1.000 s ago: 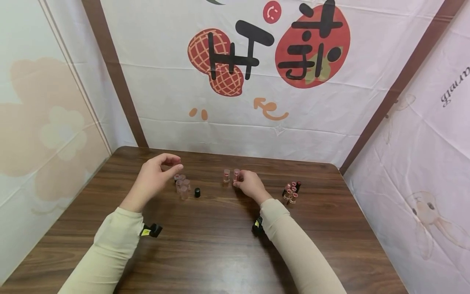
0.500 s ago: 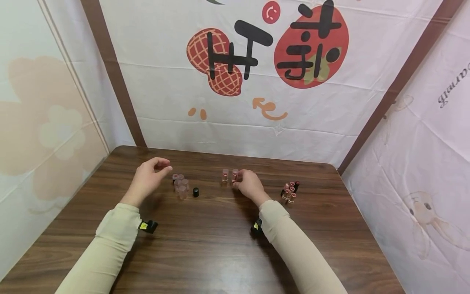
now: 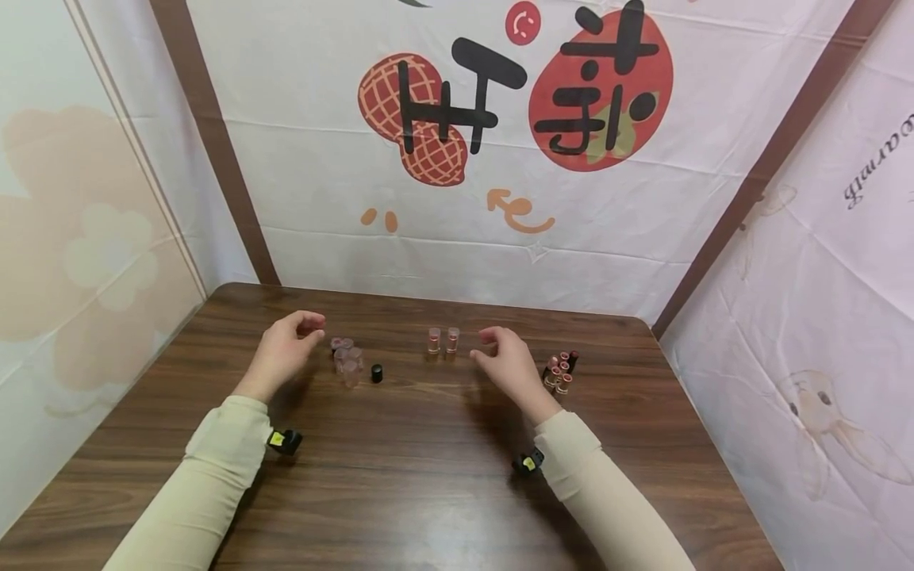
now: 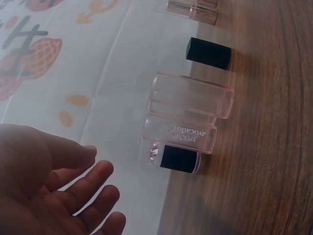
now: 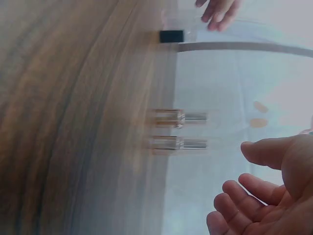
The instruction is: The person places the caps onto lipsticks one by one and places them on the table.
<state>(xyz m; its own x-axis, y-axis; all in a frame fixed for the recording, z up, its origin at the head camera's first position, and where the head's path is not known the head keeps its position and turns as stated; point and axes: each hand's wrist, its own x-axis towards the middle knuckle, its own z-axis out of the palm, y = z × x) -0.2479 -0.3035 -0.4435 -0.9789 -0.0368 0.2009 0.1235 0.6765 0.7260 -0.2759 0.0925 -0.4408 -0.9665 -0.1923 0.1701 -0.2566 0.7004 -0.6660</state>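
Note:
Two capped lipsticks, a left one (image 3: 434, 342) and a right one (image 3: 453, 342), stand upright side by side in mid-table. My right hand (image 3: 508, 363) hovers just right of them, thumb and fingers apart, holding nothing. Over the table's left part, my left hand (image 3: 286, 355) is also bare, its fingers loosely bent. Beside it stands a cluster of clear pinkish lipstick caps (image 4: 193, 98), one printed with lettering. A black cap (image 3: 377, 373) stands alone to their right, and another black piece (image 4: 179, 159) shows within the cluster in the left wrist view.
Right of my right hand stands a tight group of several uncapped lipsticks (image 3: 559, 374), one of them dark. A printed cloth wall (image 3: 457, 262) rises behind the brown wooden table (image 3: 400, 476). Cloth walls also flank both sides.
My right hand has let go of the right capped lipstick and moved right, away from it. My left hand has drawn left from the clear caps.

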